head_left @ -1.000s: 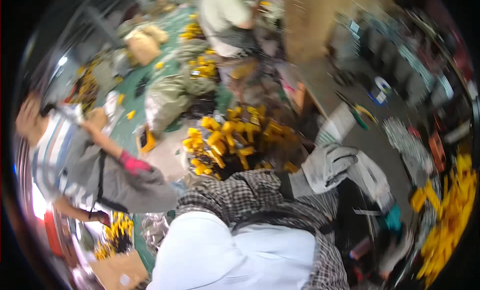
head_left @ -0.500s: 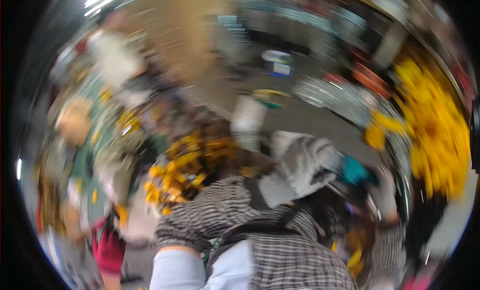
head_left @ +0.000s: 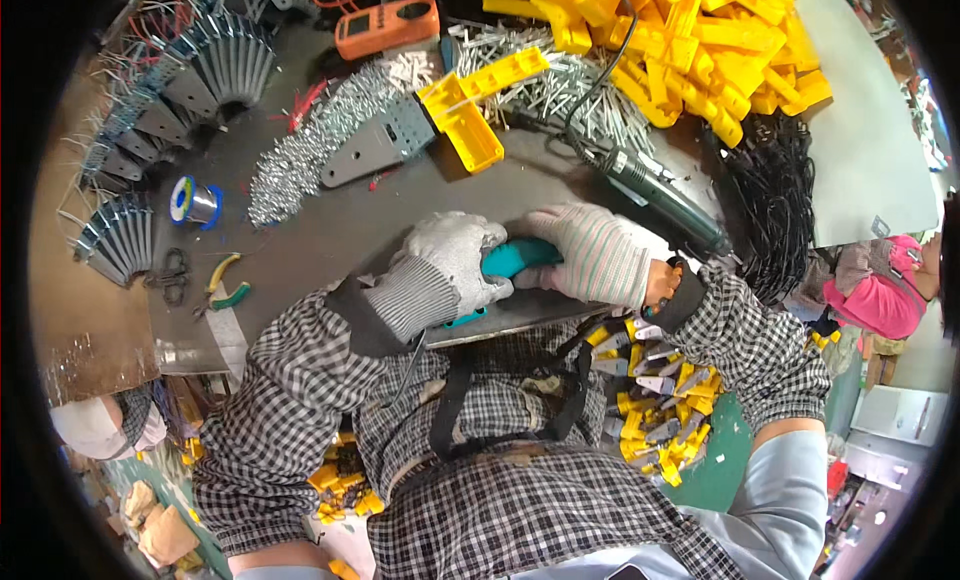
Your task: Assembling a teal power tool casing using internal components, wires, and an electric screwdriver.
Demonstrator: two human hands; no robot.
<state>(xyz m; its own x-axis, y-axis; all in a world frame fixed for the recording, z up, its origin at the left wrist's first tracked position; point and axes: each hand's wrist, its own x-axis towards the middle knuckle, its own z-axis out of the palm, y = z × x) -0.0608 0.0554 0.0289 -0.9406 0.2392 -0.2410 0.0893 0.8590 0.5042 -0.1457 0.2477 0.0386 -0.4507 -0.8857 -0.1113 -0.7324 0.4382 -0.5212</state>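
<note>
At the near edge of the bench (head_left: 310, 245): teal object (head_left: 527, 256), partly covered by two gloved hands; kind cannot be told.
Left hand (head_left: 450, 263): pale grey knit glove, fingers curled around the object's left end.
Right hand (head_left: 597, 250): white striped glove, grasping the object's right end; firmness of grip cannot be told.
Teal strip (head_left: 466, 318): just below the left hand; whether part of the same object, cannot tell.
Yellow casing (head_left: 470, 130): beyond the hands, its end meeting a grey perforated plate (head_left: 375, 148).
Metal fittings (head_left: 285, 175): silver heap, left of the plate.
Yellow parts (head_left: 700, 45): large pile, far right of bench.
Corded tool (head_left: 665, 198): dark green, lying aslant beyond the right hand.
Black cables (head_left: 775, 175): bundle, right of the tool.
Meter (head_left: 388, 28): orange, far side.
Wire spool (head_left: 195, 202): blue-rimmed, on the left.
Pliers (head_left: 225, 285): yellow and green handles, beside black scissors (head_left: 174, 276).
</note>
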